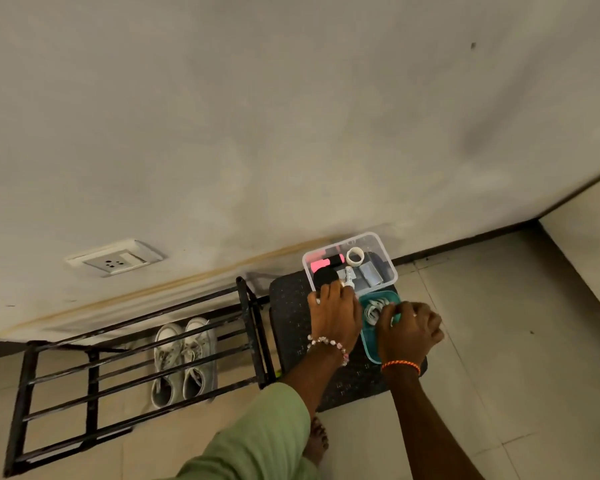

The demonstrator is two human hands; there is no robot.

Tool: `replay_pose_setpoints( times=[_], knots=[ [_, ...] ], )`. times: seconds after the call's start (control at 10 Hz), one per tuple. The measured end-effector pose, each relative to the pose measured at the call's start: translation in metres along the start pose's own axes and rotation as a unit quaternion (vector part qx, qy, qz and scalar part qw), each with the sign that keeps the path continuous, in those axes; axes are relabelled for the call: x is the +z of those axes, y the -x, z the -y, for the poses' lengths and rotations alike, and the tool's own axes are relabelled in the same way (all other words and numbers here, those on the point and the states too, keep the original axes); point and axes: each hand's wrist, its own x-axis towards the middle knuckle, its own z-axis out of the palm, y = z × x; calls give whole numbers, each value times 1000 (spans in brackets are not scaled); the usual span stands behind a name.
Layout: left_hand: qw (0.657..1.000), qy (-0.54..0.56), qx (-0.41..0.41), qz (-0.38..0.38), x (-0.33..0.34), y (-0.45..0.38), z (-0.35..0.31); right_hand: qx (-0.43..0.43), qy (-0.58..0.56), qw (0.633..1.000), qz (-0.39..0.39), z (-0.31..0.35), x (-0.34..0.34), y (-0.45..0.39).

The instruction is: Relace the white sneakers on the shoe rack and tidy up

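Observation:
A pair of white sneakers (184,355) stands side by side on the lower shelf of the black metal shoe rack (32,379), toes toward the wall. To the right of the rack, a black stool (291,306) carries a clear plastic box (385,251) and a teal tray (369,348). A bundle of white laces (373,311) lies in the tray. My left hand (333,313) grips the near rim of the clear box. My right hand (409,332) is over the tray, fingers curled onto the laces.
The clear box holds a roll of white tape (354,256), a pink item (321,264), a marker and dark pieces. A wall socket (113,259) sits above the rack. My bare foot (317,441) stands on the tiled floor in front of the stool.

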Motion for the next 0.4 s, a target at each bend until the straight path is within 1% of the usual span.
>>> replay_pose_setpoints(
  times=[0.1,0.2,0.3,0.4],
  knots=[
    [999,-26,42,-23,-36,6,15,-80,-53,995,11,25,-21,23],
    [995,-35,66,-63,-78,19,43,-156,-92,983,28,62,-39,44],
    [991,-50,77,-99,-129,33,79,-234,-79,969,10,109,-56,67],
    [978,-76,84,-175,-195,38,121,-292,-55,955,-30,175,-72,94]
  ],
)
